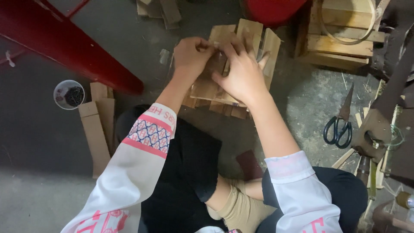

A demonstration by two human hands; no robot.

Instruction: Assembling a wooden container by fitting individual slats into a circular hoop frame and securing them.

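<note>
The person sits low on the grey concrete floor [43, 129] with both hands over a small flat assembly of pale wooden slats [215, 92], which lies on the floor just ahead of the knees, near the top middle of what I can see. The left hand [189, 56] is curled, fingertips pinched tight on the upper edge of one slat. The right hand [242, 73] lies spread across the slats, pressing them down, its thumb and forefinger meeting the left hand's at the same spot. Whether something small, a nail or a staple, sits between those fingertips I cannot tell; the fingers cover it.

My reading is that a slat is being seated or fixed against its neighbours. What this step seems to ask for is steady downward pressure from the right hand, so the loose pieces do not slide while the pinched point is worked.

Towards the left edge of the floor stands a small white round cup of dark small fasteners [69, 94], and just beside it lie spare tan wooden strips [97, 129]. At the right edge rest black-handled steel scissors [340, 125]. A red painted metal beam [69, 43] slants across the top left corner, and a rough wooden crate [340, 43] sits at the top right.
</note>
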